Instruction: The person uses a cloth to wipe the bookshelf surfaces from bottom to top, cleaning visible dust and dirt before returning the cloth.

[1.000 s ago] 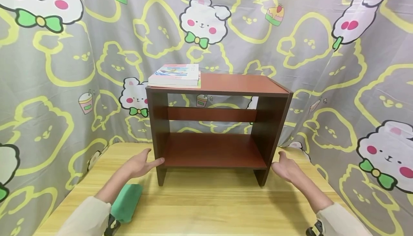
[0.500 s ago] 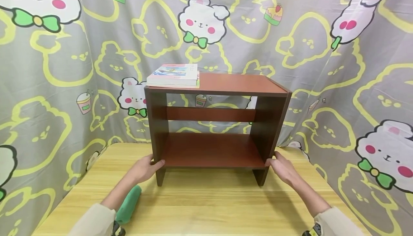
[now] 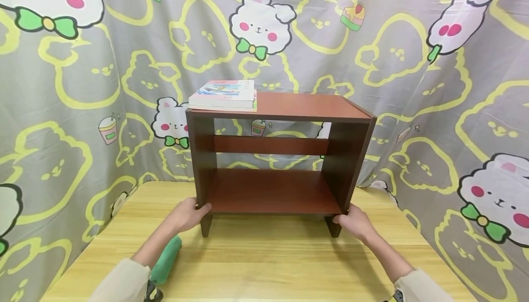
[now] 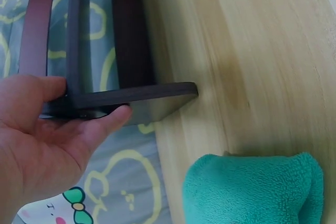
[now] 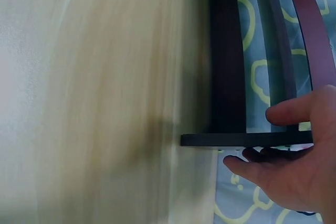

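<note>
A small brown shelf [image 3: 272, 192] stands upright on the wooden table, its front towards me. My left hand [image 3: 184, 215] grips the lower part of its left side panel [image 4: 157, 98]. In the left wrist view, thumb and fingers lie on opposite faces of that panel. My right hand [image 3: 356, 223] holds the right side panel [image 5: 236, 139] low down, near the bottom board's corner. Its thumb is on the inner face and its fingers are on the outer one, as the right wrist view shows. Books [image 3: 223, 95] lie stacked on the left of the shelf's top.
A folded green towel [image 3: 166, 260] lies on the table [image 3: 268, 265] beside my left forearm; the left wrist view shows its fuzzy cloth. Grey curtains [image 3: 330, 77] with cartoon prints hang close behind the shelf and along both sides.
Both hands have closed in on the shelf's side panels and taken hold low down; the right moved left to reach its panel. Shelf and books stay in place.
</note>
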Demonstrator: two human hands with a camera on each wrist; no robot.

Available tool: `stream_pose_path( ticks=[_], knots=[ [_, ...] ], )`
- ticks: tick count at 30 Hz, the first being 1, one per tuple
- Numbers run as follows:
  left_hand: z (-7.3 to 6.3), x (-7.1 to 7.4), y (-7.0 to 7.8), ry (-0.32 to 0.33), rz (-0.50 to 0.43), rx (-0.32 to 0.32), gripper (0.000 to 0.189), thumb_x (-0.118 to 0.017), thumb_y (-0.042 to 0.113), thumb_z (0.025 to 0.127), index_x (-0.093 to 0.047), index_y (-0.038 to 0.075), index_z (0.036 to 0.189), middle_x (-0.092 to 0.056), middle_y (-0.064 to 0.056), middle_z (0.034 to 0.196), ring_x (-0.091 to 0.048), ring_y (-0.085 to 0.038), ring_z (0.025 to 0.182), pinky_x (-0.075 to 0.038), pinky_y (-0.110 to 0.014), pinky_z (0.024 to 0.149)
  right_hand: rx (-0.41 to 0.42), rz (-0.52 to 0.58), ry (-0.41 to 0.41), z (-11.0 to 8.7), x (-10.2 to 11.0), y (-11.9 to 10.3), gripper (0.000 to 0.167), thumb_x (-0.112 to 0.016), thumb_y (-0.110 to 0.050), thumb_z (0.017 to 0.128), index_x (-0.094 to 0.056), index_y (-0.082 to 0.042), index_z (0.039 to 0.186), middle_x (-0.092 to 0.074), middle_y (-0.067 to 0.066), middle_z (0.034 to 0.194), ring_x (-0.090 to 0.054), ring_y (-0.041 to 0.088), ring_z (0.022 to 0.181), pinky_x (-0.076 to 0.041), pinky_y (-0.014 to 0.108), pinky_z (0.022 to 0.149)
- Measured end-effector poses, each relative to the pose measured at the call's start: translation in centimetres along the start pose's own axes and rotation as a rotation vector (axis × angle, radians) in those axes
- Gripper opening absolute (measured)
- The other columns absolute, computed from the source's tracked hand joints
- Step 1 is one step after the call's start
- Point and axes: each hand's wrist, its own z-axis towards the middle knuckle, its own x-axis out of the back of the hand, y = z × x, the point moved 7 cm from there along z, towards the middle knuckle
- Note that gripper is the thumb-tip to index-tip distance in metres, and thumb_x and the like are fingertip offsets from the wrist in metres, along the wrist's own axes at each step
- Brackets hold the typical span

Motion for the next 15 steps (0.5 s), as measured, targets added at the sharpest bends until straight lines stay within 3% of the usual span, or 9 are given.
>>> stream_pose_path(
  ticks=[5,15],
  knots=[
    [0.07,0.01,0.01,0.004,0.000,0.005,0.047,-0.053,0.029,0.103,-0.062,-0.011,0.126,-0.073,-0.020,0.107,-0.070,-0.030,0.097,-0.055,-0.046,0.080,0.016,-0.006,0.033,-0.11,-0.33,0.05,0.036,-0.071,-0.021,0.082,-0.064,0.000,0.110,-0.070,0.010,0.093,-0.059,0.023,0.078,-0.044,0.034,0.064],
    [0.02,-0.02,-0.02,-0.007,-0.005,0.010,0.045,-0.053,0.029,0.104,-0.065,-0.010,0.123,-0.073,-0.012,0.093,-0.066,-0.020,0.078,-0.052,-0.039,0.072,0.034,-0.044,0.090,-0.07,-0.82,0.68,0.032,-0.071,-0.020,0.083,-0.065,0.003,0.104,-0.072,0.017,0.096,-0.065,0.029,0.082,-0.049,0.039,0.068]
  ],
)
